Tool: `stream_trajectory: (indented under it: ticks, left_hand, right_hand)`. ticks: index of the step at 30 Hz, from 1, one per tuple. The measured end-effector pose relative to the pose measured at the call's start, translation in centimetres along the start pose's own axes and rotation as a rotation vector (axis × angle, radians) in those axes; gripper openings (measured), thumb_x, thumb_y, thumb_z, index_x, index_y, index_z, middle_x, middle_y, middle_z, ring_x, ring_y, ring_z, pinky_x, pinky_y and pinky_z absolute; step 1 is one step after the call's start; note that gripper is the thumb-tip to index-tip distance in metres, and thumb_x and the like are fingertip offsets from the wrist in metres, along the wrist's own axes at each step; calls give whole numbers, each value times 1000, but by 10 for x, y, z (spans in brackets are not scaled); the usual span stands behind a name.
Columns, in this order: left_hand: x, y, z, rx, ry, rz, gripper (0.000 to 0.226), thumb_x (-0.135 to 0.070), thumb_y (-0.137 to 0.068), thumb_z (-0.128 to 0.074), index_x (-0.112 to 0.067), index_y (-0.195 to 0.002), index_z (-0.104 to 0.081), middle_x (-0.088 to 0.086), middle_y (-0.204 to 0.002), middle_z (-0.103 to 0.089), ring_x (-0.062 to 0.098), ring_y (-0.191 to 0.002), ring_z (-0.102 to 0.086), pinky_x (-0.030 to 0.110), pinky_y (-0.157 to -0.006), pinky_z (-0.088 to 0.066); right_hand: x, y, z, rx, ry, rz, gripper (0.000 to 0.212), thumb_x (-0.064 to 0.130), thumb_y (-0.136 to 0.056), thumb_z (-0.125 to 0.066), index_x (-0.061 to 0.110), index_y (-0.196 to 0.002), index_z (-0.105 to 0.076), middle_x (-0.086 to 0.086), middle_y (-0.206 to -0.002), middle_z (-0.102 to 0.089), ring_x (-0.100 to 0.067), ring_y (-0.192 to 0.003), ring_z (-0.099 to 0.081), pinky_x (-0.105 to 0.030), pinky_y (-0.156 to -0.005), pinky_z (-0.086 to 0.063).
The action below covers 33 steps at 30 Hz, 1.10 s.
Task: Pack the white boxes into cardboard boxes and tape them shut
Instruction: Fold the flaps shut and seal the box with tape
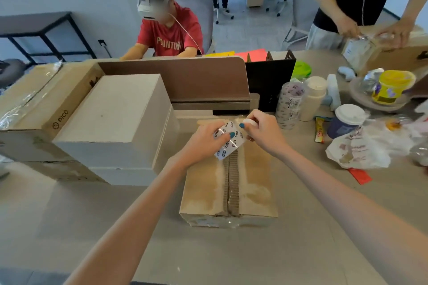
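Our left hand point(203, 140) pinches a glossy strip of printed tape point(228, 146) over the far end of the small cardboard box point(203, 192). Its closed flaps meet at a ribbed, corrugated seam, and it sits on the grey table point(231, 254) before us. Our right hand point(266, 131) curls round the tape roll point(250, 122), while the white boxes point(115, 111) — matte, square-edged, stacked — stand just left.

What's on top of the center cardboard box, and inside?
On the cardboard box, at its far end, the left hand holds printed tape and the right hand pinches a white round piece. Flaps are closed; contents hidden.
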<state>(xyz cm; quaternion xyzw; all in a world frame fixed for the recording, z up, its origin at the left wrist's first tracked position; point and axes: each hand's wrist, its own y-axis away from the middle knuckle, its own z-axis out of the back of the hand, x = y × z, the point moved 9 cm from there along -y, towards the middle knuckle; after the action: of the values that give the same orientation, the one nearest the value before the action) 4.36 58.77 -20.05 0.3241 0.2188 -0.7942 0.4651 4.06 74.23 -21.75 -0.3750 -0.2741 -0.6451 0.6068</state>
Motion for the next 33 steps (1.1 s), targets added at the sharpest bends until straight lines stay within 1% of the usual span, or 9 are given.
stream_trajectory:
  ticks: [3, 5, 9, 12, 15, 19, 23, 29, 33]
  left_hand:
    - [-8, -5, -9, -24, 7, 52, 27, -23, -97, -54, -34, -73, -48, -12, -75, -59, 4, -67, -56, 22, -59, -40]
    - [-1, -7, -12, -46, -17, 113, 22, -33, -95, -53, -20, -77, -56, -3, -75, -64, 14, -67, -60, 30, -59, -44]
    - [39, 4, -20, -81, -63, 384, 61, -61, -72, -42, -4, -84, -59, 9, -79, -71, 19, -60, -61, 30, -54, -42]
    - [61, 13, -23, -132, -63, 536, 55, -63, -78, -53, -9, -66, -52, 7, -62, -66, 14, -46, -49, 22, -47, -34]
    - [76, 23, -20, -209, -75, 667, 61, -69, -80, -57, -18, -54, -37, -3, -47, -41, 11, -39, -31, 21, -43, -24]
    - [75, 29, -10, -310, -113, 761, 68, -77, -74, -57, -19, -53, -30, -7, -46, -35, 11, -39, -32, 22, -44, -25]
    - [70, 17, -11, -257, -173, 763, 70, -83, -74, -49, -17, -56, -33, -6, -47, -37, 12, -39, -32, 22, -45, -26]
    - [71, 7, -26, -130, 10, 695, 42, -55, -88, -49, -16, -74, -55, -3, -53, -50, 17, -50, -48, 27, -57, -39]
    - [72, 0, -37, -110, 168, 725, 31, -38, -86, -59, -13, -69, -54, -1, -57, -55, 16, -51, -49, 26, -55, -35]
  right_hand:
    - [-10, -13, 2, 65, -13, 1, 11, 22, -88, -61, 14, -81, -59, 0, -75, -65, -18, -69, -67, -51, -63, -56]
    - [-10, -22, 7, 85, -16, 9, 11, 20, -87, -61, 13, -78, -59, -1, -74, -64, -22, -68, -67, -51, -63, -56]
    - [2, -40, 13, 163, 10, 88, 11, 16, -84, -61, 11, -75, -59, -4, -72, -62, -28, -68, -65, -50, -64, -56]
    - [14, -47, 8, 228, 59, 168, 14, 17, -83, -63, 15, -71, -55, -2, -72, -62, -28, -68, -64, -50, -65, -55]
    - [19, -54, 9, 247, 48, 207, 15, 15, -82, -63, 17, -70, -54, 0, -67, -60, -29, -65, -64, -49, -64, -55]
    - [17, -66, 3, 257, 40, 219, 12, 20, -82, -64, 16, -75, -55, 0, -73, -61, -27, -69, -65, -47, -65, -56]
    - [-3, -80, -9, 272, 70, 175, 14, 23, -88, -60, 14, -80, -51, -4, -75, -62, -28, -72, -63, -46, -65, -53]
    - [-27, -92, -30, 357, 213, 194, 5, 20, -95, -45, 15, -96, -44, -11, -87, -65, -31, -77, -60, -44, -69, -49]
    - [-37, -101, -42, 394, 299, 195, 11, 21, -99, -38, 12, -100, -44, -9, -88, -63, -31, -77, -57, -37, -65, -40]
